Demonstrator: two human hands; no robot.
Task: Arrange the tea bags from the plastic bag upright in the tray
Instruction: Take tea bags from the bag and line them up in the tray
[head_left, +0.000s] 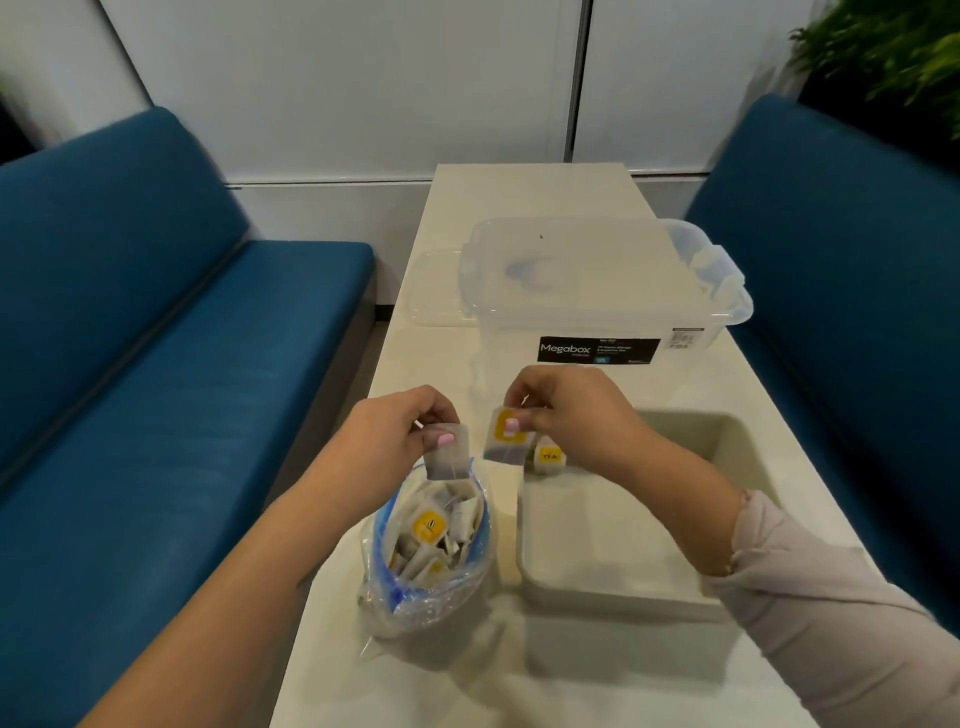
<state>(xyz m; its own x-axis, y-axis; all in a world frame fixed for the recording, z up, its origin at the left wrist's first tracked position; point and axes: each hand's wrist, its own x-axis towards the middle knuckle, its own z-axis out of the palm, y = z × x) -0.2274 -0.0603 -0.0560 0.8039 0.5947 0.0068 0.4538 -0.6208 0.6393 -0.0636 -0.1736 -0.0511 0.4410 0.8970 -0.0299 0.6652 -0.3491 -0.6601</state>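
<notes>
Paper, thin and nearly weightless, that's what I'm dealing with: my left hand (400, 426) pinches one tea bag (448, 451) by its top edge, thumb over fingers, and it dangles just above the mouth of the plastic bag (428, 551). My right hand (566, 408) pinches a second tea bag (506, 436), yellow label facing me, at its upper part, hanging over the far left corner of the tray (623, 519). Both hands are closed down to a fingertip pinch, nothing else in them.

One bag (548, 460) marked TEA already stands against the tray's far left wall; most of the tray floor shows bare, so I judge we're early in the job. Plenty more bags lie jumbled in the plastic bag, near left on the table (519, 208).

Handling, as I read it: these sachets are soft and floppy, so they'll sag or tip if set down alone. Take them at the top seam or label, where the paper is doubled, and lower them edge-first against the standing one or the wall for support. Squeezing the belly risks tearing the paper. The plastic bag is limp and slippery; it could slump when I reach in.

Far side, a clear lidded box (597, 291) sits well apart.
</notes>
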